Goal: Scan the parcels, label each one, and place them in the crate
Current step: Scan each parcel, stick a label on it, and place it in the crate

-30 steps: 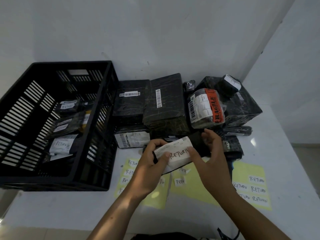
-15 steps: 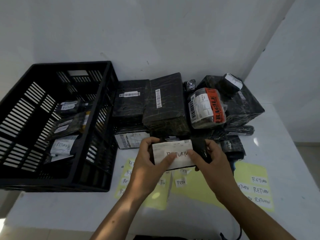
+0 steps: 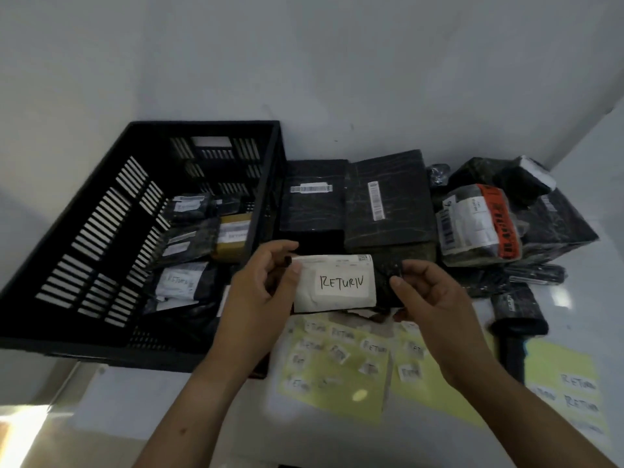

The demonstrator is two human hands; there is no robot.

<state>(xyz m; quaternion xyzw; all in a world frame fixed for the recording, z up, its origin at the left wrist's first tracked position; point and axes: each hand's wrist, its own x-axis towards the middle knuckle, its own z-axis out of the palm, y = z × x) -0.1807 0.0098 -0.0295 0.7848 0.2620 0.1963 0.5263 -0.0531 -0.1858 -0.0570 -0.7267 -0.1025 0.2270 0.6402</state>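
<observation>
- the parcel (image 3: 334, 300) is held up over the near worktop (image 3: 169, 400), just right of the crate (image 3: 101, 214) and above the label sheets (image 3: 337, 383).
- the left hand (image 3: 260, 292) grips its left end, thumb on the front and fingers curled behind.
- the right hand (image 3: 429, 298) seems to pinch the dark right end between thumb and fingertips; the black wrap blurs into the shadow there, so how firm that hold is stays unclear.
- a "return" label (image 3: 342, 283) sits flat on the white patch, and printed codes show along the edge above it.
- judged from this, labelling is done or nearly so, and placing comes next.
- to do it well: run a thumb over the label's corners so none lifts, and keep it off the printed codes.
- carry the parcel left and lift it over the crate's near wall, not through it.
- lay it label up in the free front corner, beside the labelled parcels already inside.
- let one hand go only once the other has a full hold.
- the unlabelled pile (image 3: 388, 204) waits behind.
</observation>
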